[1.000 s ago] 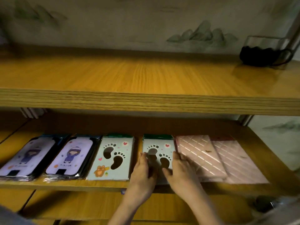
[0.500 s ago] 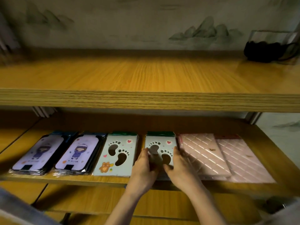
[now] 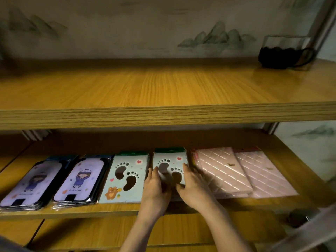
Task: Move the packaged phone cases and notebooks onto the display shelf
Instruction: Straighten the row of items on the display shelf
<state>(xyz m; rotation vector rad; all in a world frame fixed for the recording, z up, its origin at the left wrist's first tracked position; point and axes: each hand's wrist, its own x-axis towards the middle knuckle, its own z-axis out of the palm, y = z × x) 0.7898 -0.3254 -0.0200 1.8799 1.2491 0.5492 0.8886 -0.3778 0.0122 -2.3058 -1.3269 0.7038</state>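
small shop, wooden display shelf [image 3: 163, 210], rows of packaged phone cases [image 3: 80, 179], pink notebooks [image 3: 221, 171]

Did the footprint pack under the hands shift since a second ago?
Yes, slightly left: the footprint pack now sits farther from the pink notebook and nearer the other footprint pack.

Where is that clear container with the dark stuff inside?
In the head view, the clear container sits at the far right rear of the upper shelf, against the painted wall, above the pink notebooks on the lower shelf.
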